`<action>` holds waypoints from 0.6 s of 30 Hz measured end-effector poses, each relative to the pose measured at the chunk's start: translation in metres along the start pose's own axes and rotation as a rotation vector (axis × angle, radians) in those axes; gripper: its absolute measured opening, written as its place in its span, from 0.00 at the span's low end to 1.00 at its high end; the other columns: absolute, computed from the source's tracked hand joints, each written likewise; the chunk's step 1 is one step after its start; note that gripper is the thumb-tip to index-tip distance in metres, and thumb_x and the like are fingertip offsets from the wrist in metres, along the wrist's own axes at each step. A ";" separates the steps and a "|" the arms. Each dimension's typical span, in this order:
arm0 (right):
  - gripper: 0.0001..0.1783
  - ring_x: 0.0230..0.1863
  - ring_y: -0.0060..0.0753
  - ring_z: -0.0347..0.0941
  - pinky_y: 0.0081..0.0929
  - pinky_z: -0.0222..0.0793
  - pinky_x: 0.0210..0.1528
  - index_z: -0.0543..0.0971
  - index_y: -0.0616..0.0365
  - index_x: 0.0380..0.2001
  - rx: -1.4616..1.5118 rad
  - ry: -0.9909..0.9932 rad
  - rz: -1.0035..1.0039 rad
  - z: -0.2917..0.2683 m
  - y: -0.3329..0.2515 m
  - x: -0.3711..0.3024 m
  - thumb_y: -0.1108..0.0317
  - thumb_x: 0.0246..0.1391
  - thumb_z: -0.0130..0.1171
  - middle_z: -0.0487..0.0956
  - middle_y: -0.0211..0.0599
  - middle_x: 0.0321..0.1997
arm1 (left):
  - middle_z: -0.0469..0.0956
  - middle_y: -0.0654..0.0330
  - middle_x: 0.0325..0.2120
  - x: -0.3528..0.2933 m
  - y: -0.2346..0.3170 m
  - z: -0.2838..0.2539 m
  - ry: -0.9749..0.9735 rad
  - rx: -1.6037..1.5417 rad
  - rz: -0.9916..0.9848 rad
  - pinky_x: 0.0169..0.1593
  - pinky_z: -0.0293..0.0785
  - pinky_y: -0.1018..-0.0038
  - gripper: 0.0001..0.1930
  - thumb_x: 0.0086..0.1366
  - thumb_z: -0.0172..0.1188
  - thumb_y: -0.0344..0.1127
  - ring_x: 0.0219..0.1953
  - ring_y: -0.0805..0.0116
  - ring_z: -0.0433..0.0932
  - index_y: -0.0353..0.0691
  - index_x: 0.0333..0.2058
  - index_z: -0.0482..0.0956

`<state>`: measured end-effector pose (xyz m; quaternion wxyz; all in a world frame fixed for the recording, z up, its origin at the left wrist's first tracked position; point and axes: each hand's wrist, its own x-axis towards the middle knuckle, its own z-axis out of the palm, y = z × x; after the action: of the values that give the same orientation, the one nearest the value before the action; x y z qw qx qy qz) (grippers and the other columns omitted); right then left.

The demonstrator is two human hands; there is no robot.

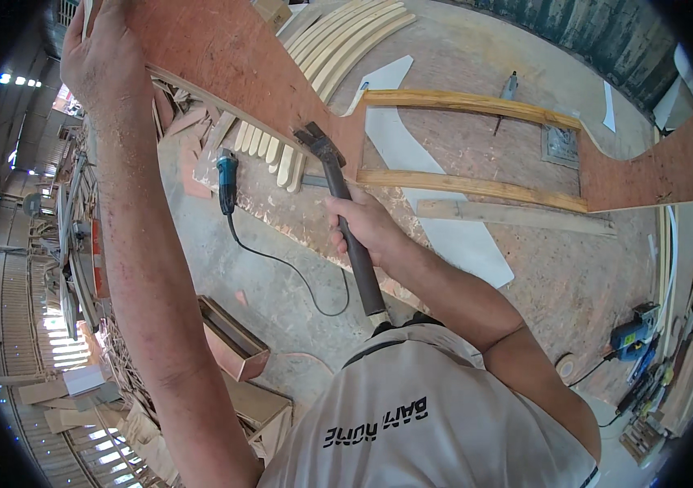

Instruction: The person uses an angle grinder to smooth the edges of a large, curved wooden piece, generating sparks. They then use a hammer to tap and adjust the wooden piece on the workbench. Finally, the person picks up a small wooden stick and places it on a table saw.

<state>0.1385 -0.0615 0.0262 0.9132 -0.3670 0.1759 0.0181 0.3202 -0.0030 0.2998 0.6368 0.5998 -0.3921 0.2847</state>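
Gripping the hammer [351, 236] partway along its dark handle, the fingers of my right hand [375, 221] are curled closed around it. The handle's long axis runs from the head, ahead of those fingers and slightly to their left, back past them toward the light shirt [411, 407] worn below. Just ahead lies the relation I'm minding: the hammer head overlaps the near edge of the reddish plywood panel [224, 69], and that edge slants away to the upper left of the right fingers. My right hand is much the nearer one to this crossing. My left hand [106, 61] is well apart, at the panel's far left end; with that corner cropped, I can't tell how its fingers are set, nor whether the hammer head actually touches the wood.

Left of the right fingers lies a blue-and-black power tool [227, 180] with a trailing cord. To their right, the near rail [476, 187] and the far rail [468, 101] run from the panel across to a second plywood panel [660, 171], over a white sheet [472, 244] on the bench [558, 264]. Farther ahead of the fingers, pale curved slats [362, 41] lie side by side.
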 end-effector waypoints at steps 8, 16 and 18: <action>0.09 0.14 0.25 0.67 0.25 0.66 0.14 0.64 0.57 0.41 -0.165 0.140 0.017 -0.006 0.005 0.011 0.67 0.62 0.51 0.68 0.32 0.25 | 0.76 0.44 0.49 0.000 0.004 0.004 0.022 0.028 0.000 0.52 0.78 0.72 0.22 0.68 0.57 0.30 0.51 0.60 0.78 0.21 0.56 0.69; 0.14 0.14 0.24 0.67 0.25 0.68 0.14 0.64 0.60 0.48 -0.262 0.132 0.032 -0.035 0.002 0.027 0.66 0.63 0.51 0.69 0.32 0.24 | 0.77 0.43 0.48 -0.002 0.000 0.003 0.073 0.076 0.022 0.52 0.79 0.71 0.21 0.66 0.60 0.31 0.49 0.59 0.80 0.24 0.54 0.71; 0.15 0.14 0.24 0.68 0.25 0.67 0.14 0.65 0.62 0.48 -0.283 0.140 0.062 -0.023 0.000 0.015 0.66 0.63 0.51 0.69 0.31 0.23 | 0.78 0.43 0.48 -0.002 -0.003 0.002 0.088 0.091 0.019 0.51 0.79 0.71 0.22 0.66 0.60 0.31 0.48 0.59 0.81 0.24 0.55 0.71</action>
<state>0.1458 -0.0789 0.0059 0.8370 -0.4867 0.2460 0.0454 0.3215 -0.0054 0.2964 0.6226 0.6114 -0.3559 0.3345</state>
